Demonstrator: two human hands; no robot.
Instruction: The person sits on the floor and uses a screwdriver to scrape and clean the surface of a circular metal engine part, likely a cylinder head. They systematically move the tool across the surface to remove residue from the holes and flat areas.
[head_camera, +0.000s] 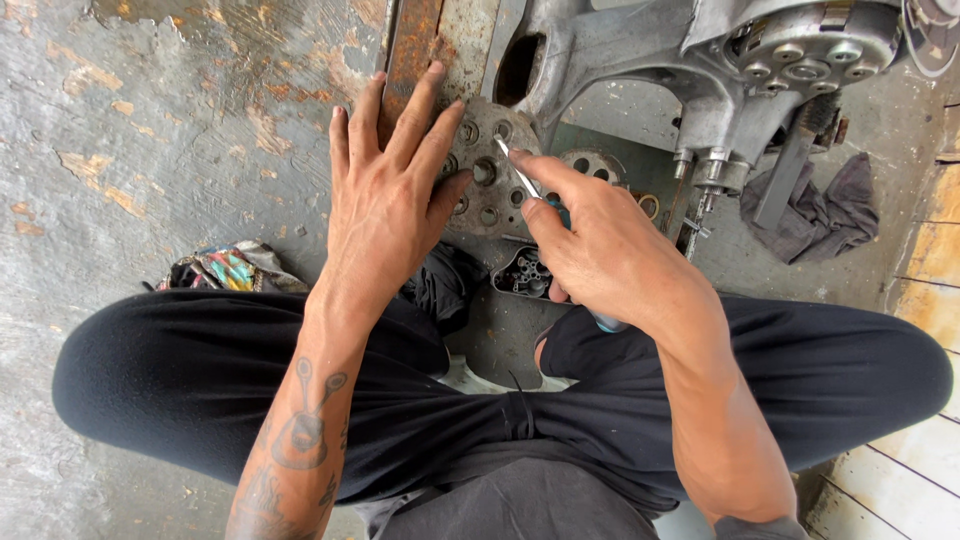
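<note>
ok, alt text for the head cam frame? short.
Seen from above, a seated person's left hand presses flat on a round metal plate with holes while the right hand works a thin metal tool against it. A grey engine casing hangs above on the worn concrete floor, with a dark rag to the right.
</note>
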